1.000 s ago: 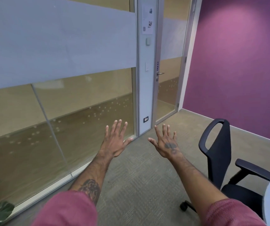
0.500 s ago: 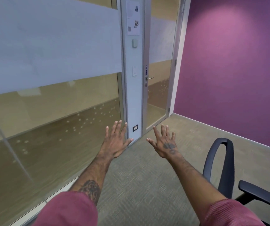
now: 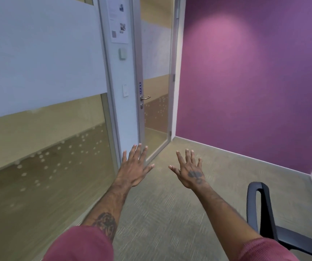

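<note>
My left hand [image 3: 135,167] is stretched out in front of me, back up, fingers straight and spread, holding nothing. My right hand [image 3: 190,171] is held out beside it the same way, fingers spread, a tattoo on its back, empty. Both hover in the air over the carpet, a hand's width apart. Straight beyond them stands a glass door [image 3: 156,91] with a lever handle [image 3: 145,98] at its left edge, well out of reach.
A glass partition [image 3: 44,140] with a frosted band runs along the left. A purple wall [image 3: 255,81] closes the right side. A black office chair [image 3: 264,217] stands at the lower right. Grey carpet [image 3: 162,213] lies between me and the door.
The view has swung right and moved toward the door; the chair has slid to the lower right edge. Both hands keep the same spread pose in front of me.
</note>
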Motion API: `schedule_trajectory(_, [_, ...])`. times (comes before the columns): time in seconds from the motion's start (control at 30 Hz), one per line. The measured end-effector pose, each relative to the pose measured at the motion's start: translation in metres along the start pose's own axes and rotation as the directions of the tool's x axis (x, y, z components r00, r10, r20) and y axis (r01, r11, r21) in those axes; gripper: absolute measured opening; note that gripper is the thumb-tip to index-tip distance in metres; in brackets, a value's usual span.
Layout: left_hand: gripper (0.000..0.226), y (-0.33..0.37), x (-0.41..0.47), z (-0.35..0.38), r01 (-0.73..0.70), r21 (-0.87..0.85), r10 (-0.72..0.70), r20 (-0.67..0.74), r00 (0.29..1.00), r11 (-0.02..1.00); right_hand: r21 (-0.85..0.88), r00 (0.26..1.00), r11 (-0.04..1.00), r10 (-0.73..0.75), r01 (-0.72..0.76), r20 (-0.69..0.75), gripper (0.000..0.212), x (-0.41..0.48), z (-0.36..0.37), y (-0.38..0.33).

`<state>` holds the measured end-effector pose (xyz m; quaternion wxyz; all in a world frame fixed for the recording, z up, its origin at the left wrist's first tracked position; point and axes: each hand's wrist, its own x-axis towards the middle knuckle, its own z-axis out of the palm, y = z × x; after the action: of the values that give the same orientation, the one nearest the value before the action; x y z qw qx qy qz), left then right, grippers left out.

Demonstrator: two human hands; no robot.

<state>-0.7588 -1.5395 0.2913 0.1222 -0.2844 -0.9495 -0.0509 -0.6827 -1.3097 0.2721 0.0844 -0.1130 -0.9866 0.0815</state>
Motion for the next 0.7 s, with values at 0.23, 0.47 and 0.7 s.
schedule_trajectory(0.23, [0.082, -0.021, 0.099, 0.017, -0.136, 0.002, 0.136, 0.014, 0.991, 0.991, -0.006, 0.993, 0.994, 0.112, -0.112, -0.031, 0.081, 0.081, 0.007, 0.011])
schedule_trajectory(0.47, [0.084, -0.026, 0.198, 0.053, -0.222, -0.038, 0.223, 0.027, 0.974, 0.974, -0.009, 0.98, 0.98, 0.199, -0.2, -0.029, 0.081, 0.153, 0.021, 0.04])
schedule_trajectory(0.7, [0.093, -0.007, 0.302, 0.096, -0.261, -0.065, 0.261, 0.004, 0.965, 0.963, -0.007, 0.963, 0.964, 0.265, -0.266, -0.042, 0.09, 0.233, 0.039, 0.103])
